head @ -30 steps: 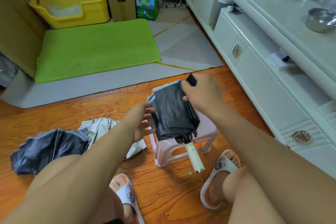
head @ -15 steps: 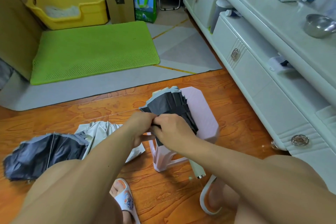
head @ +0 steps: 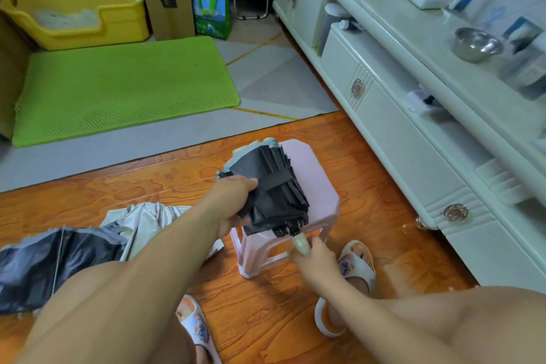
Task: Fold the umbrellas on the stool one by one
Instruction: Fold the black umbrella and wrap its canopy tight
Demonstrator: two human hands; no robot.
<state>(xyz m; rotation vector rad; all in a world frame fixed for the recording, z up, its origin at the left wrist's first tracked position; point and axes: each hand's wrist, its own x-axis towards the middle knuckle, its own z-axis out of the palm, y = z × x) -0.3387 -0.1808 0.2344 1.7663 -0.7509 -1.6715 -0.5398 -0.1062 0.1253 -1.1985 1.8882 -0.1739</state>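
left hand (head: 233, 204) grips the strapped black umbrella (head: 273, 195) on the stool (head: 322, 186); right hand (head: 317, 257) holds its handle (head: 300, 242) (soft, light fabric, likely slippery; stiff handle is the safer hold).

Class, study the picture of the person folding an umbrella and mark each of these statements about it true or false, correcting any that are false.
1. The left hand grips the black umbrella around its folded canopy. True.
2. The right hand rests on the green mat. False: it holds the umbrella's cream handle.
3. The umbrella lies over a pink stool. True.
4. A strap is wrapped around the canopy. True.
5. The other umbrella on the floor is neatly folded. False: it lies loose and spread out.
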